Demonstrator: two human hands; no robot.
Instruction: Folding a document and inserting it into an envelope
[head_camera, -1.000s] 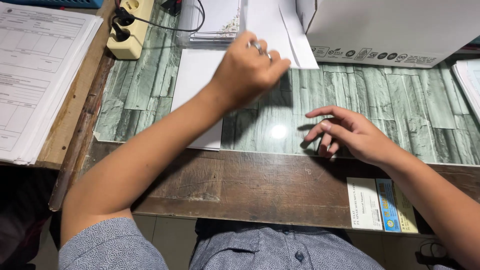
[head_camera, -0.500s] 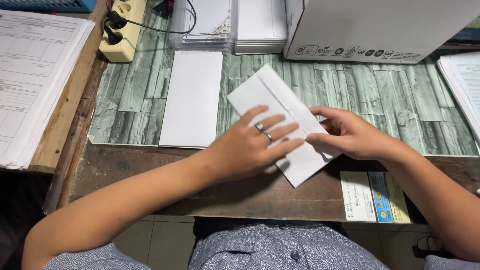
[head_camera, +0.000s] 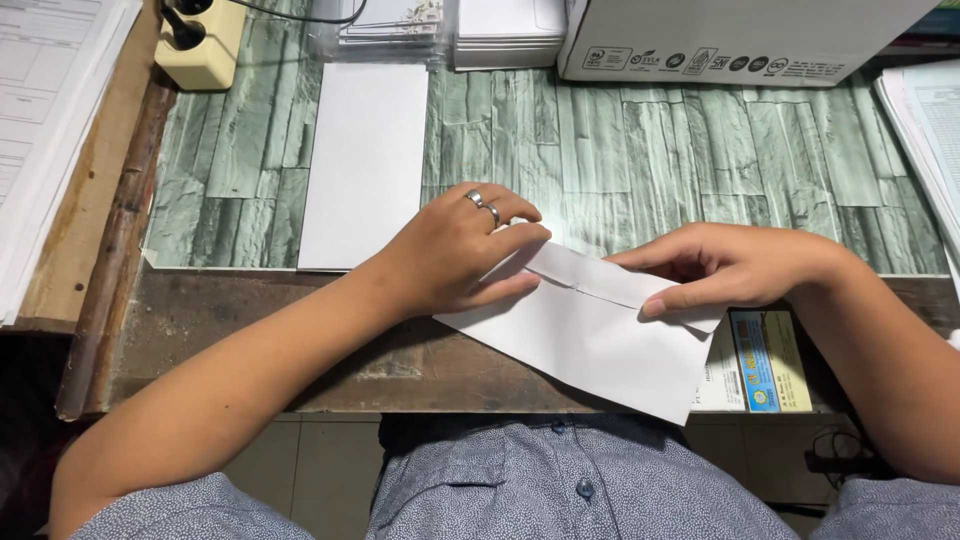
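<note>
Both hands hold one white envelope (head_camera: 590, 335), which lies tilted at the near edge of the worktop (head_camera: 420, 360), its lower right corner hanging past the edge over the person's lap. The left hand (head_camera: 455, 255), with rings on one finger, has its grip clamped on the envelope's upper left end, fingers on top near the flap fold and thumb along the edge. The right hand (head_camera: 735, 265) has its grip closed on the flap at the upper right, thumb pressed flat on the paper and fingers curled over the top edge. The flap is folded down, its crease running slantwise between the two hands. Left of the left hand, a white sheet (head_camera: 365, 165) lies flat on the green stone-patterned mat (head_camera: 640, 150), well apart from the envelope. At the far edge stand a white box (head_camera: 740, 40), a stack of envelopes (head_camera: 505, 35) just beside it, and clear-wrapped papers (head_camera: 390, 30). A cream power strip (head_camera: 200, 45) sits at the far left, next to a pile of forms (head_camera: 50, 130). More papers (head_camera: 925, 130) lie at the right edge. Small printed cards (head_camera: 765, 365) rest under the glass near the right wrist, partly covered by the envelope.
</note>
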